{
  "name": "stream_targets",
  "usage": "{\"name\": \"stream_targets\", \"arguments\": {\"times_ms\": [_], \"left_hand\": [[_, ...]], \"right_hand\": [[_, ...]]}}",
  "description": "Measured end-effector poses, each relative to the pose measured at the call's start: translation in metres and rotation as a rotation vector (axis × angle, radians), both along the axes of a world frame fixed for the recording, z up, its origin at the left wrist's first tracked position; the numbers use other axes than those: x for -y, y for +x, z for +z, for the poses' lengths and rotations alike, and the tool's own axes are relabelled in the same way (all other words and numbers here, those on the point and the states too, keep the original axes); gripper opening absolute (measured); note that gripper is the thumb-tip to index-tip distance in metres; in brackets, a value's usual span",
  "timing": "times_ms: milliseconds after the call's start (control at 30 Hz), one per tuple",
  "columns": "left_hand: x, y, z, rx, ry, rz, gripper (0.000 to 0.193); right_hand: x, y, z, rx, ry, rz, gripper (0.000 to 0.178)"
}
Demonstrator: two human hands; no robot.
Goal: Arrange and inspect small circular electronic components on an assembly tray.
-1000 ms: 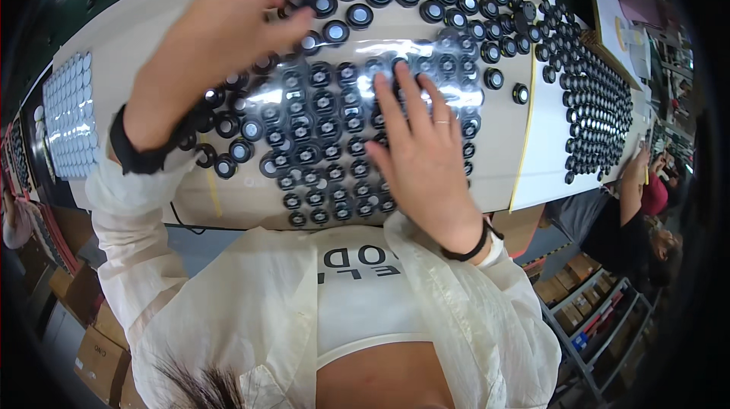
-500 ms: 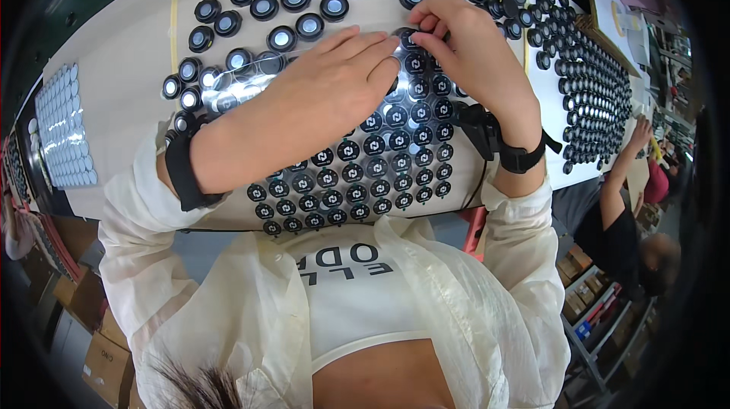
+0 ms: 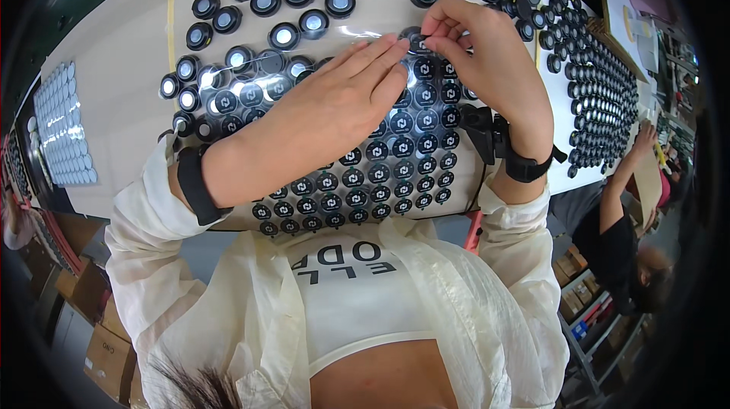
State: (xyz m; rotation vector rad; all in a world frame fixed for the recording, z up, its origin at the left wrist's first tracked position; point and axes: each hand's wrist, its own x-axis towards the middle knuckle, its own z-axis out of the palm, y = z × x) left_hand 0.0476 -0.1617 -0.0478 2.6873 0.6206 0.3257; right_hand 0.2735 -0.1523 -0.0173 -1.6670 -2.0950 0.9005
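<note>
A clear plastic sheet carrying rows of round black stickers with white marks (image 3: 378,151) lies in front of me on the table. My left hand (image 3: 338,101) rests flat across its middle, fingers stretched out and close together, hiding some stickers. At the sheet's far edge, my right hand (image 3: 487,48) pinches the rim of a round black sticker (image 3: 418,45) between thumb and forefinger. Beyond both hands stand round black parts with pale centres (image 3: 340,3); the sheet's left portion overlaps a few of them.
Many more black parts (image 3: 589,109) stand in rows on a white surface to the right. A sheet of pale discs (image 3: 67,124) lies at the far left. Yellow tape (image 3: 172,21) crosses the table. At the right, another person's arm (image 3: 625,169) reaches toward the table.
Both hands have shifted slightly right in the picture, along with most of the table's things. My left hand still lies flat and my right fingers still pinch at the sheet's far edge.
</note>
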Motion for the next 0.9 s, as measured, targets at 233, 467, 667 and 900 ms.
{"name": "stream_targets", "arguments": {"times_ms": [233, 467, 667, 900], "left_hand": [[-0.005, -0.004, 0.000, 0.022, -0.033, -0.021, 0.041], [-0.032, -0.021, 0.029, 0.278, -0.529, -0.022, 0.041], [-0.025, -0.029, 0.035, 0.652, -0.983, 0.213, 0.046], [-0.019, -0.024, 0.033, 0.709, -1.000, 0.257, 0.049]], "right_hand": [[0.018, -0.004, 0.006, -0.126, 0.010, -0.033, 0.013], [0.049, -0.002, 0.029, -0.723, 0.030, -0.327, 0.020], [0.054, -0.033, 0.017, -1.087, 0.034, -0.267, 0.020], [0.051, -0.047, 0.011, -1.098, -0.070, -0.350, 0.018]]}}
